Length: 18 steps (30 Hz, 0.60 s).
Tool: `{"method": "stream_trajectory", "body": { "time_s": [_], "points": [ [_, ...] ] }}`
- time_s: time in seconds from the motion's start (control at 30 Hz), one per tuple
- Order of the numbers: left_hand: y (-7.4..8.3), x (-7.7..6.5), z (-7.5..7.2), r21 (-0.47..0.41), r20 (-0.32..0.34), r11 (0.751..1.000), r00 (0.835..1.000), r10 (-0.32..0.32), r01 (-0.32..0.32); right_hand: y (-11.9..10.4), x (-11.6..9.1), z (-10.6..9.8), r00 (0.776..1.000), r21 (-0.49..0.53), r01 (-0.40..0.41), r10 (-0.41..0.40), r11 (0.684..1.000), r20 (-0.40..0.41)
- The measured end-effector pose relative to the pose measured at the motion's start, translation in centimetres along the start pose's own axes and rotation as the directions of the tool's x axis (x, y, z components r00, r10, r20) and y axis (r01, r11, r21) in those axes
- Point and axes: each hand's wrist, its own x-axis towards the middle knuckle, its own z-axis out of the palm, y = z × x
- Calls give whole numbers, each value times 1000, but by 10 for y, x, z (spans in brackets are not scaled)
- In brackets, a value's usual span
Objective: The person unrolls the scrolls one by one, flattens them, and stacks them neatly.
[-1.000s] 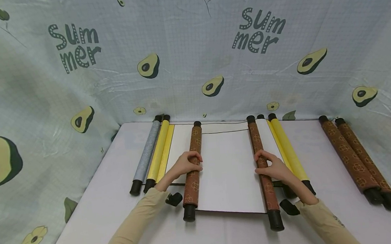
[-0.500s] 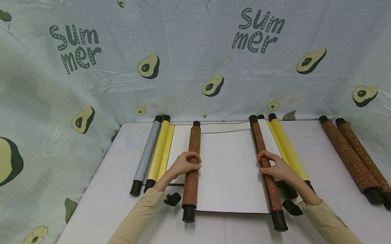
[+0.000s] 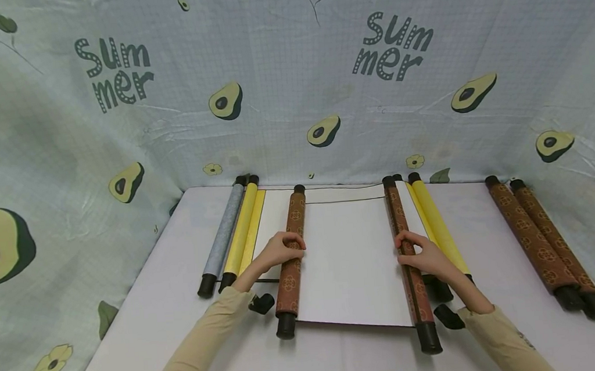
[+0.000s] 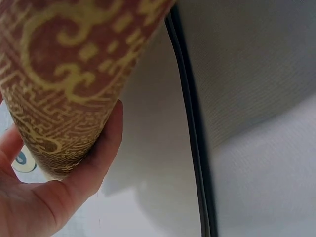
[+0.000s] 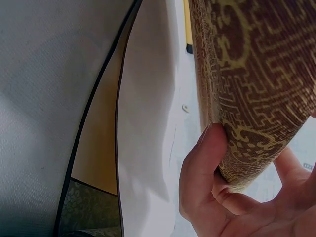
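A hanging scroll lies partly unrolled, its white sheet (image 3: 353, 262) stretched between two brown patterned rolls with black end knobs. My left hand (image 3: 274, 254) grips the left brown roll (image 3: 287, 294) near its middle. Around the right brown roll (image 3: 418, 298), the thumb and fingers of my right hand (image 3: 426, 257) are curled. Each wrist view shows thumb and fingers on either side of the gold-patterned roll, the left hand (image 4: 54, 200) in one and the right hand (image 5: 242, 205) in the other. Under this sheet lies another white sheet with yellow edges.
Yellow rolls (image 3: 240, 231) and a grey roll (image 3: 222, 229) lie left of the sheet. Another yellow roll (image 3: 439, 224) lies on the right. Two brown rolls (image 3: 534, 237) rest side by side farther right. A printed cloth (image 3: 267, 65) hangs behind the white table (image 3: 131, 338).
My right hand has moved slightly right and toward me with its roll, so the rolls stand a little farther apart. The left hand and its roll have shifted only slightly left.
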Motion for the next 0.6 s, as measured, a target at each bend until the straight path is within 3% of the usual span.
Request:
{"method": "stream_trajectory", "body": {
  "time_s": [0.17,0.6],
  "points": [
    [-11,7,0,0,-4,1000,1000,-8,8,1,1,0,1000,-10,3,-3,1000,-5],
    [-14,5,-6,-17,1,1000,1000,11,-11,1,0,-2,1000,9,20,-20,1000,3]
  ]
}}
